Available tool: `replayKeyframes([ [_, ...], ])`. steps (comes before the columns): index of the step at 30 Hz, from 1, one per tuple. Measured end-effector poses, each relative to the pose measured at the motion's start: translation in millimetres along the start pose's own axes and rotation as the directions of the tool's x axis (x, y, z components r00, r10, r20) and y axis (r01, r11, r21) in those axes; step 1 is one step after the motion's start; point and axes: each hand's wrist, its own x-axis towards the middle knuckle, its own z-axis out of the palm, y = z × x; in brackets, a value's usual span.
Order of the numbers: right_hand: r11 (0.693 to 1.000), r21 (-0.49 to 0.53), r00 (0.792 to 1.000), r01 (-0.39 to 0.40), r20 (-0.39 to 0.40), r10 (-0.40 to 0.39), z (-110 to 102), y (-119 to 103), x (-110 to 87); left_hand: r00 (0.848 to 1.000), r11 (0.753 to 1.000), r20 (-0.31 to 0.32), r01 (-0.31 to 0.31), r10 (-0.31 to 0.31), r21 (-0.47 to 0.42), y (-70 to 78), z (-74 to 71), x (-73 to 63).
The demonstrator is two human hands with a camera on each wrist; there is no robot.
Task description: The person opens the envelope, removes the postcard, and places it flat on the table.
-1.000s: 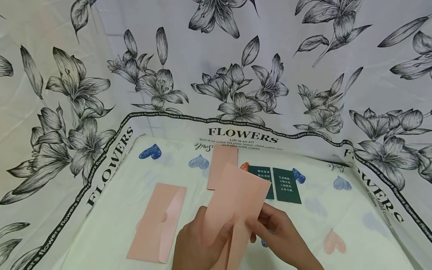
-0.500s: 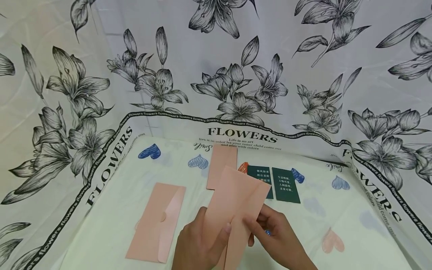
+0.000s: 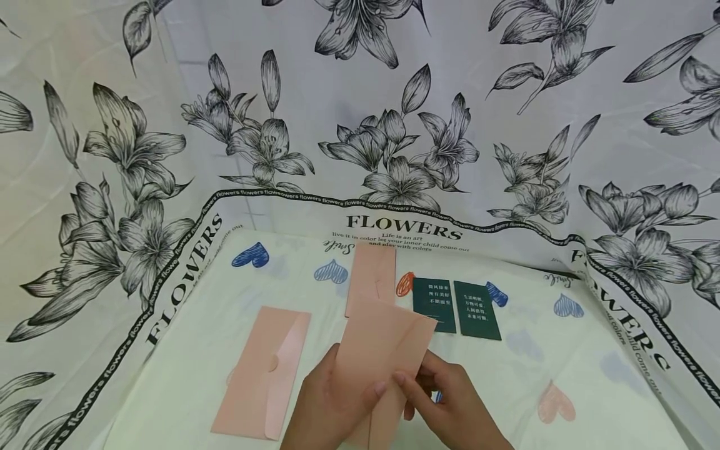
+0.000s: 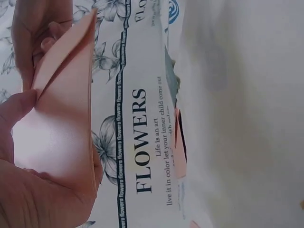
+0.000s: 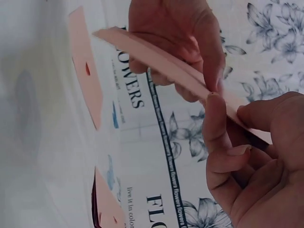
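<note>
A pink envelope [image 3: 374, 350] is held upright and slightly tilted between both hands, low in the head view. My left hand [image 3: 322, 400] grips its left side, thumb across the front and the other fingers behind. My right hand [image 3: 444, 400] pinches the right edge, where the long flap lies folded over the front. In the left wrist view the flap of the envelope [image 4: 57, 137] stands a little away from the body, making a narrow gap. Seen edge-on in the right wrist view, the envelope [image 5: 161, 59] runs between the thumb and fingers of both hands.
Another pink envelope [image 3: 253, 375] lies to the left, its flap tucked at a small tab. Behind the held one lies a further pink envelope [image 3: 371, 269]. Two dark green cards, a left card [image 3: 433, 297] and a right card [image 3: 477, 309], carry white writing. Flower-printed cloth [image 3: 394, 156] rises behind.
Both hands and the held envelope have shifted slightly left and down, uncovering more of the left green card and of the envelope behind. The flap lies closer against the front.
</note>
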Motion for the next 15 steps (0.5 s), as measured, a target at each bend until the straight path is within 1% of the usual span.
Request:
replayKeyframes([
  [2, 1.000, -0.002, 1.000, 0.009, 0.015, -0.009, 0.9, 1.4, 0.4, 0.999, 0.999, 0.022, 0.031, -0.031, -0.016, -0.4, -3.5, -0.1],
  [4, 1.000, -0.022, 0.999, 0.022, 0.036, -0.022, 1.3, 2.9, 1.5, 0.999, 0.998, 0.011, 0.053, -0.053, -0.018, -1.4, -7.5, -0.2],
  [6, 0.998, -0.049, 0.998, 0.027, 0.058, -0.024, 1.1, 4.6, 3.0, 0.998, 0.999, -0.027, 0.053, -0.053, -0.003, -3.5, -13.6, 0.3],
  [7, 0.998, -0.062, 0.997, 0.026, 0.068, -0.022, 0.7, 5.5, 3.8, 0.997, 0.999, -0.056, 0.046, -0.046, 0.009, -5.5, -17.4, 1.1],
  [8, 0.997, -0.072, 0.997, 0.018, 0.075, -0.012, 0.1, 6.4, 4.8, 0.995, 0.998, -0.084, 0.060, -0.057, 0.031, -6.7, -22.3, 1.9],
  [10, 0.996, -0.083, 0.996, -0.010, 0.083, 0.017, -1.5, 8.9, 6.4, 0.987, 0.992, -0.144, 0.085, -0.071, 0.096, -11.0, -35.7, 3.8],
  [12, 0.995, -0.088, 0.995, -0.042, 0.084, 0.049, -3.7, 12.0, 7.5, 0.979, 0.974, -0.177, 0.131, -0.099, 0.183, -16.5, -53.7, 5.7],
  [13, 0.994, -0.096, 0.995, -0.050, 0.081, 0.058, -4.9, 13.7, 7.9, 0.976, 0.961, -0.195, 0.147, -0.102, 0.234, -20.6, -63.2, 6.8],
  [14, 0.993, -0.100, 0.995, -0.063, 0.076, 0.071, -6.1, 15.3, 8.3, 0.973, 0.943, -0.205, 0.163, -0.105, 0.290, -24.9, -72.7, 7.7],
  [15, 0.992, -0.106, 0.994, -0.067, 0.073, 0.075, -7.2, 16.8, 8.4, 0.972, 0.928, -0.217, 0.161, -0.090, 0.336, -30.4, -81.7, 8.8],
])
